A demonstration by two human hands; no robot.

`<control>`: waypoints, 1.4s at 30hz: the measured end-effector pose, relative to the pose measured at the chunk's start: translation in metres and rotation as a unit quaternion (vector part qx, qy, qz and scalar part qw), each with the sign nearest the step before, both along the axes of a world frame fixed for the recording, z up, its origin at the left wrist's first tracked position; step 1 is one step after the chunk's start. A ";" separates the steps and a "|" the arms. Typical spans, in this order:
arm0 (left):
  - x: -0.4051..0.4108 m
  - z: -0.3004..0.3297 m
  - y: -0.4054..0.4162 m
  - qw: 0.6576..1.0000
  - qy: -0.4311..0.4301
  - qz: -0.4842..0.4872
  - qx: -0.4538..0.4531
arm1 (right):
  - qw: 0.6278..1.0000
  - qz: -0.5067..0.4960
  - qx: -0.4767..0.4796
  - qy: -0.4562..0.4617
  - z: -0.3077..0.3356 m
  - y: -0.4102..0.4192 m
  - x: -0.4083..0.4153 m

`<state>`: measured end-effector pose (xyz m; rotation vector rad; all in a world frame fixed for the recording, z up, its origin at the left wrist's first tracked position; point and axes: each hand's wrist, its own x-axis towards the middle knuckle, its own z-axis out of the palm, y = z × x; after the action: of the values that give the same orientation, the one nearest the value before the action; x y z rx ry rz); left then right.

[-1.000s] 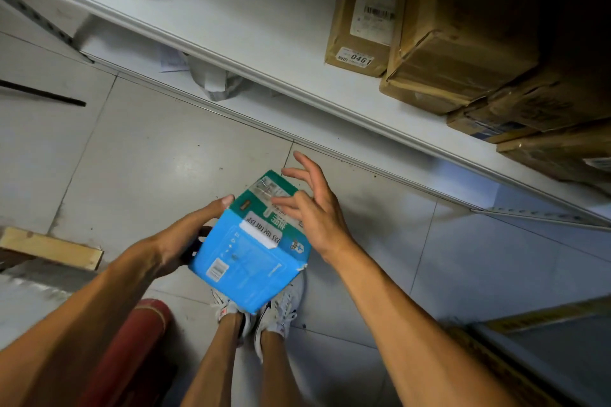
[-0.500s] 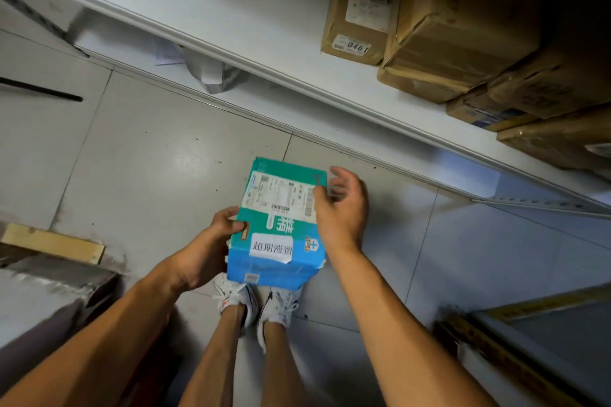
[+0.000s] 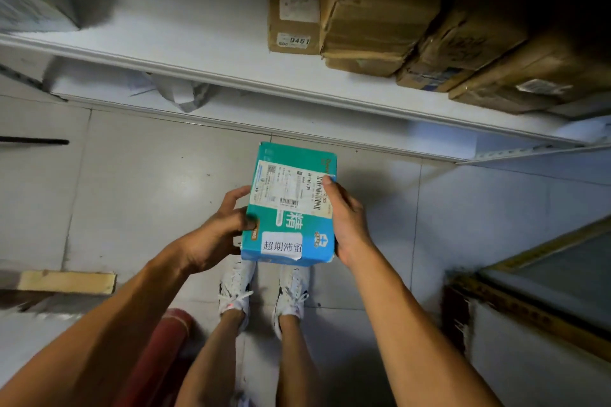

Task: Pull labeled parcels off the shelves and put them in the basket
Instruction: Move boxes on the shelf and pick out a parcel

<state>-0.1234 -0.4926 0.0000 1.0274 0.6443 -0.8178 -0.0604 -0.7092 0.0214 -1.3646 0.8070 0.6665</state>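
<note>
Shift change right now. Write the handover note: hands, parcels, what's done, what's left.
Left hand: grips the left edge of the teal box.
Right hand: grips its right edge, thumb on the shipping label.
Box: off the shelf, held label-up over the floor, above the shoes.
Brown boxes: on the shelf at upper right, one marked 0461.
Basket: not in view.
Done: teal box pulled.
Left: put it in the basket, then pull the remaining labeled parcels.
</note>
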 end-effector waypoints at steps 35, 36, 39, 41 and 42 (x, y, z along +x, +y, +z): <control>-0.146 0.047 -0.487 0.732 -0.067 -0.678 0.011 | 0.669 -0.737 -0.095 -0.018 0.018 -0.309 -0.395; -0.163 0.051 -0.505 0.708 -0.075 -0.702 -0.002 | 0.650 -0.753 -0.094 -0.020 0.017 -0.315 -0.414; -0.201 0.060 -0.543 0.645 -0.093 -0.758 -0.034 | 0.608 -0.786 -0.105 -0.040 0.020 -0.326 -0.456; -0.228 0.062 -0.565 0.606 -0.103 -0.789 -0.024 | 0.578 -0.806 -0.114 -0.059 0.020 -0.330 -0.485; -0.243 0.061 -0.575 0.589 -0.105 -0.801 -0.018 | 0.558 -0.818 -0.121 -0.068 0.020 -0.330 -0.499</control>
<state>-0.3661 -1.0680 0.0613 1.5222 -0.8130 -2.1836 -0.5594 -1.0395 0.0411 -0.3390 1.6086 -1.0711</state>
